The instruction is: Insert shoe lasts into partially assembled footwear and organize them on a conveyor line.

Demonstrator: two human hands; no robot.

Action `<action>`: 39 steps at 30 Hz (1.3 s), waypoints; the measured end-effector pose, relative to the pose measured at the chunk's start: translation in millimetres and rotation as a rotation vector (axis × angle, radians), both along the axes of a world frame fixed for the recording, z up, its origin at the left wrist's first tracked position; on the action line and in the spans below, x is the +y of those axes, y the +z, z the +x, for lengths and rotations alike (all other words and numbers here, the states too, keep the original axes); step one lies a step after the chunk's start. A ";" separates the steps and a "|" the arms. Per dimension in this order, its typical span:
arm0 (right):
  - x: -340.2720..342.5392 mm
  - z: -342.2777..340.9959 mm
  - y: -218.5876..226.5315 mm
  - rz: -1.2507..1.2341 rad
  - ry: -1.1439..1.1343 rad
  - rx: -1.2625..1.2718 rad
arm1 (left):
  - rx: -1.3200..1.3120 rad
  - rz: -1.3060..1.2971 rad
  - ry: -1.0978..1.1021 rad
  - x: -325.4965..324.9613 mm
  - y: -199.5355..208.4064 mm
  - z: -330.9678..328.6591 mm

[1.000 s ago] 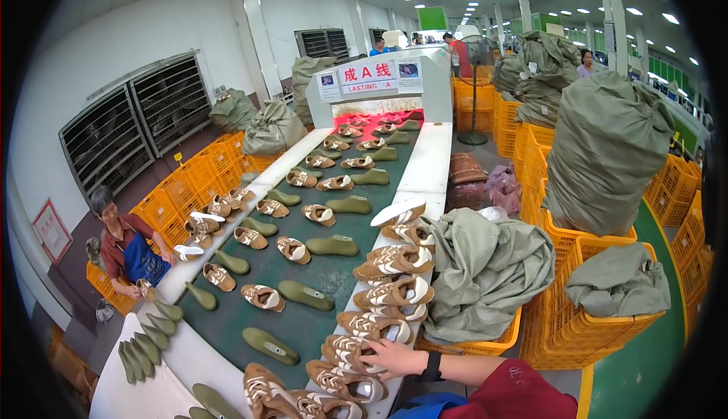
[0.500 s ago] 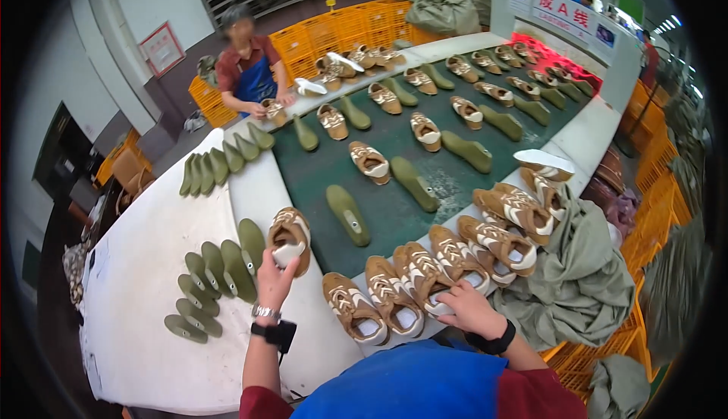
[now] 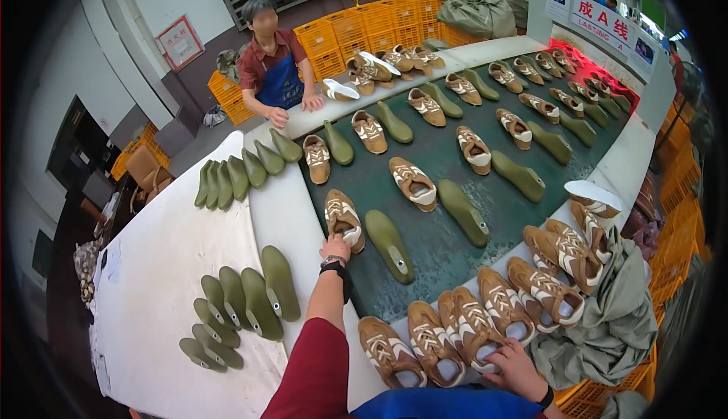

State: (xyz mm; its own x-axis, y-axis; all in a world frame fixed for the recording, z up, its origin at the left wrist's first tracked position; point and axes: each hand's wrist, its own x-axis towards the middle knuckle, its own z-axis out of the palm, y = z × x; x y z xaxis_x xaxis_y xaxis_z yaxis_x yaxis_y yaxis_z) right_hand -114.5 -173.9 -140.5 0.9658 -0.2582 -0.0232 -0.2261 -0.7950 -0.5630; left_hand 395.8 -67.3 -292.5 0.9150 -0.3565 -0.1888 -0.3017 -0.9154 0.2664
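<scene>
My left hand (image 3: 335,247) grips the heel of a brown sneaker (image 3: 340,213) with white stripes. That sneaker rests on the left edge of the green belt (image 3: 334,282), beside an olive-green shoe last (image 3: 387,246). At the lower right, my right hand (image 3: 516,370) has its fingers closed at the heel opening of another brown sneaker (image 3: 472,319), which stands in a row of similar sneakers along the near white ledge. Its fingertips are partly hidden in the opening.
Several green lasts (image 3: 279,282) lie on the white table (image 3: 159,267) to the left. Pairs of sneakers and lasts cover the belt. Opposite stands a co-worker (image 3: 277,70) in a blue apron. Grey-green cloth (image 3: 607,320) and orange crates (image 3: 679,191) are on the right.
My left hand has carried the sneaker from above the white ledge forward and right onto the belt. My right hand stays at the sneaker row. The co-worker's hands have left a sneaker now on the belt.
</scene>
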 end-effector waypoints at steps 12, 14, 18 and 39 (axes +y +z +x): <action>0.0 15.9 -1.3 -0.061 -0.023 -0.026 | -0.175 0.434 0.153 158.6 102.1 12.7; 3.6 13.6 -3.0 -0.063 -0.060 -0.024 | 0.051 0.446 0.394 178.8 111.4 -12.4; 9.8 6.3 -2.8 -0.103 -0.029 -0.065 | 0.190 0.318 0.403 235.0 79.5 -19.6; 41.8 26.5 36.5 -0.103 -0.109 -0.098 | -0.034 -0.014 0.171 260.8 90.0 -227.2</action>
State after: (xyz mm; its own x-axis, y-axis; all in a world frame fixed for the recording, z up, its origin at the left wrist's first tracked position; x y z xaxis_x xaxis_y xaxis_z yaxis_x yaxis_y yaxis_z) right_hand -88.0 -132.1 -104.0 0.9281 -0.3580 0.1018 -0.2623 -0.8231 -0.5036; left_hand 168.7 193.6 -202.5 0.9682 -0.1978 -0.1530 -0.1511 -0.9503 0.2721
